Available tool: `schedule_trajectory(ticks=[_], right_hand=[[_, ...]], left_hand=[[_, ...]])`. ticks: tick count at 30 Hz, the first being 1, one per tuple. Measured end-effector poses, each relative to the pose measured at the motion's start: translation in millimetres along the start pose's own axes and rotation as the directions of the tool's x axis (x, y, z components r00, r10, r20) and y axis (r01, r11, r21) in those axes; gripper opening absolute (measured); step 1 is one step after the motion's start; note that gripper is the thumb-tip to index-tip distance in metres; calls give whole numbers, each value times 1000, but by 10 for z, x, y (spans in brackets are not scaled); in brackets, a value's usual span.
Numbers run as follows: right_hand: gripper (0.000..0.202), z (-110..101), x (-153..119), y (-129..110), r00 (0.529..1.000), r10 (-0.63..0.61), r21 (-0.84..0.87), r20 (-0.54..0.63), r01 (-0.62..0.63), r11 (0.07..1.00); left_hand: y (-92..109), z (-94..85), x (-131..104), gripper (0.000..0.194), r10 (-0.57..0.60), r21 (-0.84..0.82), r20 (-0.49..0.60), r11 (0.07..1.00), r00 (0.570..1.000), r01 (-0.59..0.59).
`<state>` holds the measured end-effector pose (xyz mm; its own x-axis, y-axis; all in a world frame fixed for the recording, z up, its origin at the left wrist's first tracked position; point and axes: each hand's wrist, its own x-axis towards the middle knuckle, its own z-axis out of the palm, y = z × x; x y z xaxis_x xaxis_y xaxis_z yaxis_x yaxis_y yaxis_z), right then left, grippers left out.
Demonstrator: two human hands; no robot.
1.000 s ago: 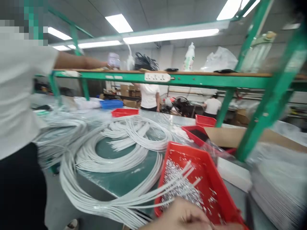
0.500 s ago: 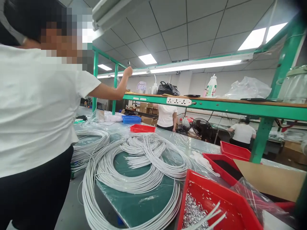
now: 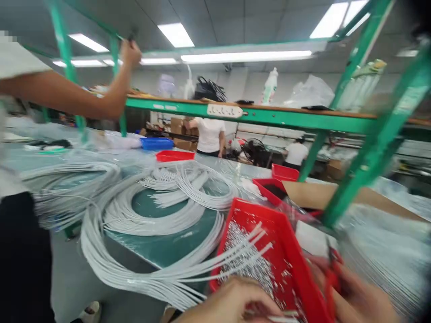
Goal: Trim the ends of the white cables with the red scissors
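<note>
My left hand (image 3: 232, 301) is at the bottom of the head view, its fingers closed on the end of a white cable (image 3: 283, 319) over the near edge of a red tray. My right hand (image 3: 357, 291), blurred, is closed around a red-handled tool (image 3: 332, 278) with a dark metal tip. I cannot tell whether it is scissors or pliers. Small silvery and white scraps (image 3: 244, 251) lie in the red tray (image 3: 286, 233). From a large coil of white cables (image 3: 101, 255), several loose ends reach over the tray.
More cable coils (image 3: 161, 226) lie on the green table. A green post (image 3: 367, 166) and shelf beam (image 3: 286, 117) stand ahead. Clear plastic bags (image 3: 387, 242) lie at right. A co-worker's raised arm (image 3: 84, 94) is at left; other people are further back.
The view has swung right and down, so both my hands and the red-handled tool have come into sight. The co-worker at left now shows only in part.
</note>
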<state>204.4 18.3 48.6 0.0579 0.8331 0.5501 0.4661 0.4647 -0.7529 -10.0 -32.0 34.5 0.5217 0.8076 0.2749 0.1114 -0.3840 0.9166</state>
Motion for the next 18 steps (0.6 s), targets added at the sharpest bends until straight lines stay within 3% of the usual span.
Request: schedule_trajectory(ticks=[2,4,9,15,18], right_hand=[[25,-67,-33,94,995,38,-91,88,-30,995],[24,-66,-9,187,994,56,-171,97,-39,984],[10,11,15,341,989,91,-97,118,-80,992],[32,94,-181,477,983,126,116,135,-142,983],[36,123,-276,522,976,161,197,148,-188,962]], left_hand=[[-70,-20,-110,22,-10,124,-56,992,998,17],[-143,-94,-231,24,-7,271,-130,962,991,42],[-464,-333,-480,32,1,481,-378,855,926,195],[-856,-313,-604,88,-3,664,-375,697,927,271],[-911,-293,-597,76,49,733,-402,615,914,289]])
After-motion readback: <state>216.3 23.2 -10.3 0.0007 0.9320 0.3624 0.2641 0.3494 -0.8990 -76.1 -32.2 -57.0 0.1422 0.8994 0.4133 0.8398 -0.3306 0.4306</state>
